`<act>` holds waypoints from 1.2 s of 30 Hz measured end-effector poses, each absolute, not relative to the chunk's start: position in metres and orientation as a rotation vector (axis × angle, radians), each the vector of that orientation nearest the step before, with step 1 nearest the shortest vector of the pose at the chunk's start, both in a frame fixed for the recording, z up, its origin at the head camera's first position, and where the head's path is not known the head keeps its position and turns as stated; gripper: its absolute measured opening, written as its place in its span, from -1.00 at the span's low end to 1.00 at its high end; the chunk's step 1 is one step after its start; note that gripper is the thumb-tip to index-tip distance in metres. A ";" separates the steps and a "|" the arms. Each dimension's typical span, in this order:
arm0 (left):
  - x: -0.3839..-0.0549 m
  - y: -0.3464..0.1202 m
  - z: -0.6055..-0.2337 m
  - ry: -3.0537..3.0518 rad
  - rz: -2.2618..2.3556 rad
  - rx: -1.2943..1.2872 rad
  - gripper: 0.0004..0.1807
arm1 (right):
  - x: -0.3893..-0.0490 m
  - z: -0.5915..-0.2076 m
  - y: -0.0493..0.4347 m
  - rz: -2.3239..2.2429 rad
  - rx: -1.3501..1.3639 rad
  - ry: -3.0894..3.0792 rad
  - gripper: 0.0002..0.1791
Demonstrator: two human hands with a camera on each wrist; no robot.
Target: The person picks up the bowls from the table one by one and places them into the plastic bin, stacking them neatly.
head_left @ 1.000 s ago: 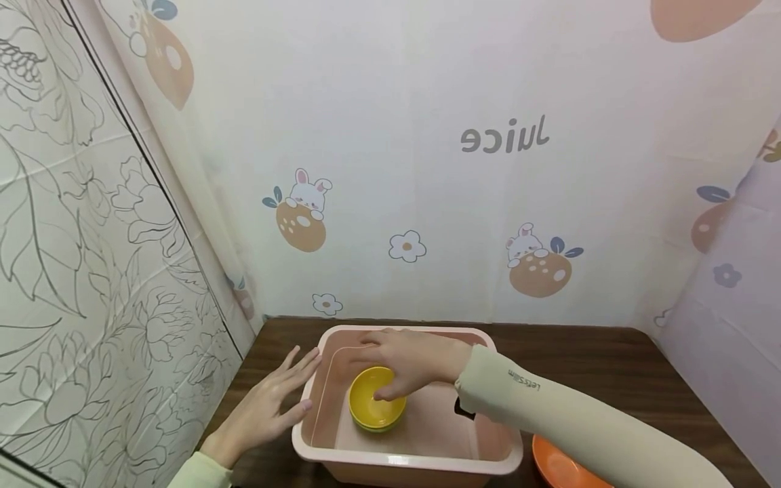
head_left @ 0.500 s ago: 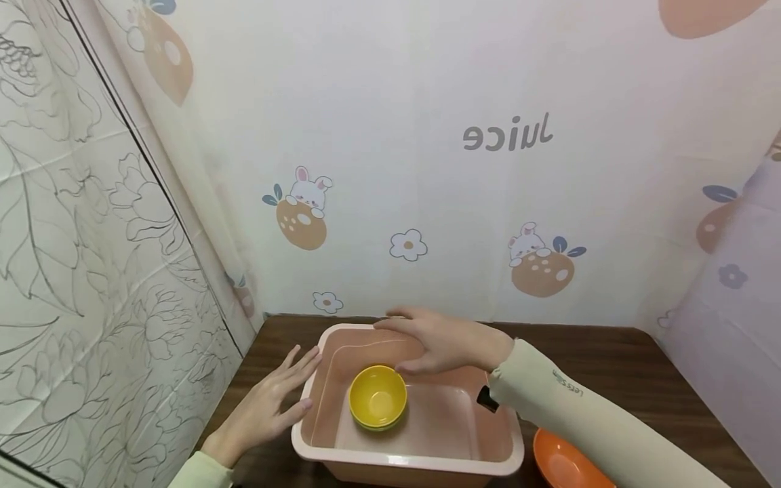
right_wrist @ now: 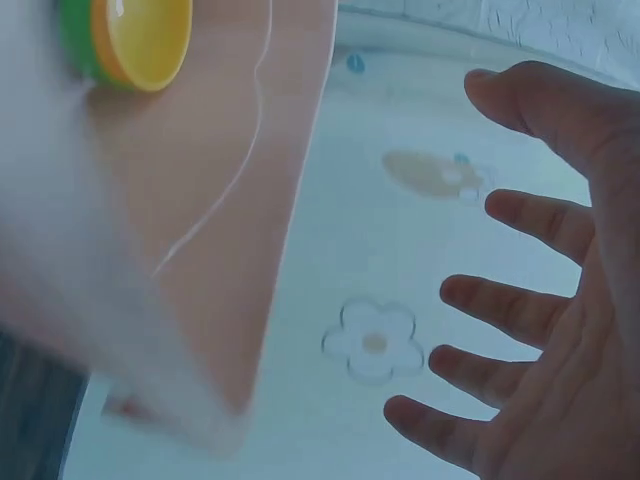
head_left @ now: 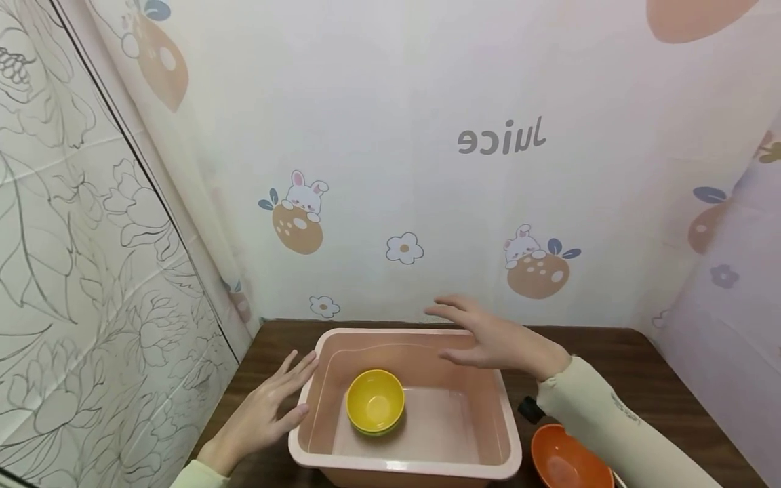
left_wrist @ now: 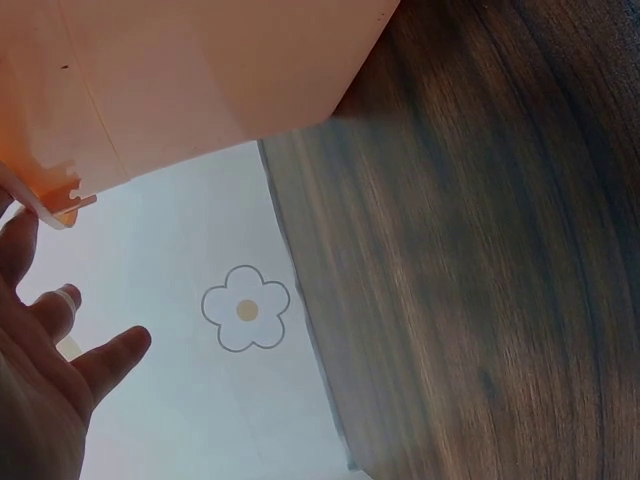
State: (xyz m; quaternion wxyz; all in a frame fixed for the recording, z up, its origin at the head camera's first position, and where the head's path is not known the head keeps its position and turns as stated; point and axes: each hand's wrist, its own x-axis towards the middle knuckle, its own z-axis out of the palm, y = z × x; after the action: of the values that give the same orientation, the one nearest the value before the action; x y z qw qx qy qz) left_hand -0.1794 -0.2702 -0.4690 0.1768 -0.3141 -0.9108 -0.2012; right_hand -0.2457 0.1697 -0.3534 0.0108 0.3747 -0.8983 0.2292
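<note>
A dark wooden table (head_left: 598, 366) stands in a corner hung with printed curtains, and on it sits a pink plastic tub (head_left: 403, 466), its long axis running left to right across the view. In the tub's left half rests a yellow bowl (head_left: 375, 401), mouth up, nested in a green one whose rim just shows beneath it in the right wrist view. An orange bowl (head_left: 564, 462) sits on the table just outside the tub's near right corner.

The right hand (head_left: 494, 335) hovers above the tub's far right rim, fingers spread and straight, holding and touching nothing; the yellow bowl lies below it and to its left, nearer the person. The left hand (head_left: 268, 407) lies flat on the table against the tub's left wall, fingers extended, fingertips at or touching the rim. It holds nothing. It is the hand nearer the yellow bowl, with only the tub wall between them.
</note>
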 end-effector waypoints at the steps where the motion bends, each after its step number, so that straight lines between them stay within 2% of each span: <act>1: -0.179 -0.271 -0.469 -2.576 -0.569 -0.889 -0.24 | -0.245 -0.355 0.175 0.714 1.149 -2.794 -0.25; 17: -0.180 -0.271 -0.470 -2.546 -0.564 -0.912 -0.23 | -0.225 -0.380 0.258 0.561 0.996 -2.592 -0.22; 36: -0.180 -0.271 -0.475 -2.549 -0.605 -0.889 -0.22 | -0.191 -0.419 0.286 0.619 0.898 -2.571 -0.01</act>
State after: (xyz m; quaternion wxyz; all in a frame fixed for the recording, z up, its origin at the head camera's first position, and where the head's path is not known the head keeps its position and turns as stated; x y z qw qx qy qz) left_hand -0.1800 -0.2710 -0.4750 0.1865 -0.3157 -0.9052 -0.2150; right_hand -0.1905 0.2855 -0.4186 0.1735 0.3168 -0.9066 0.2182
